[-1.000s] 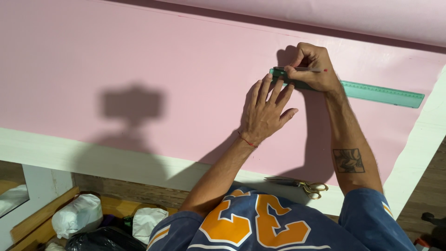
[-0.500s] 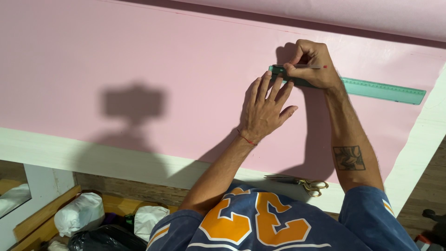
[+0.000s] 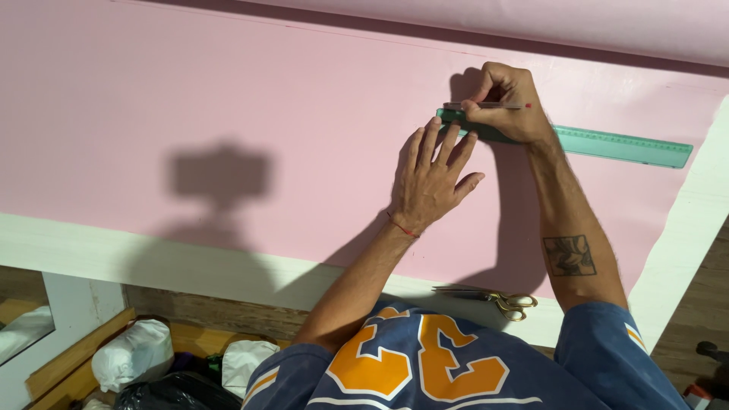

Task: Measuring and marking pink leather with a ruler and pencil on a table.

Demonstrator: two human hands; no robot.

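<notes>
1. A large pink sheet [image 3: 228,114] is spread flat over a white table [image 3: 91,247], and it covers nearly all of the top.
2. A green ruler [image 3: 623,144] is laid across the sheet at the right, with its left end under the hands.
3. The left hand [image 3: 429,178] is spread wide and flat, and its fingertips are pressed on the ruler's left end, so nothing is gripped by it.
4. The right hand [image 3: 505,102] is closed around a pen [image 3: 486,105], which is held just above the ruler's upper edge.
5. A thin line seems to be drawn already near the far edge of the sheet, but it is too faint to be sure.
6. No clear mark is seen beside the ruler, so the marking here is judged as only at its start.
7. Scissors [image 3: 493,300] with yellow handles are left on the near table edge, untouched, and the sheet looks not yet cut.
</notes>
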